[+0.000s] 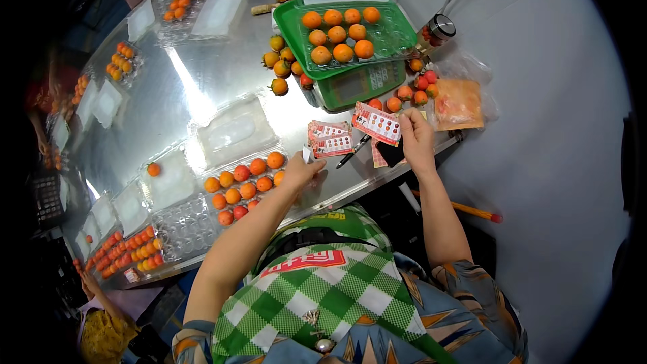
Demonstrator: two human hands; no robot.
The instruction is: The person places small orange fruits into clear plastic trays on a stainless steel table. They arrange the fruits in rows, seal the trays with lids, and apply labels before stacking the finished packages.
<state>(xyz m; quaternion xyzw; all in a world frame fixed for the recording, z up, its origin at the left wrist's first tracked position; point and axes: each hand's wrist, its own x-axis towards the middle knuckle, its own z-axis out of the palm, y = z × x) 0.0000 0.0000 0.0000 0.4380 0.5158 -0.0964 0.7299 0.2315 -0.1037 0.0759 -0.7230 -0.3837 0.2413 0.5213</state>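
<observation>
My right hand (418,140) pinches a red-and-white printed card (377,123), raised a little over the metal table. Between the fingers of my left hand (301,171) is a small white slip (307,154). More printed cards (330,140) lie just beyond that hand, overlapping one another. A black pen (353,151) rests between the cards and my right hand. Beside my left forearm sits a clear plastic tray of orange and red round fruits (248,189). Something black and flat (391,155) lies partly beneath my right hand.
A green scale (357,84) bears a clear tray of orange fruits (337,34). Loose fruits (281,67) flank it. A lidded jar (437,32) and a bagged orange block (458,104) stand at right. Clear trays (182,226) line the table's left. Other people work there.
</observation>
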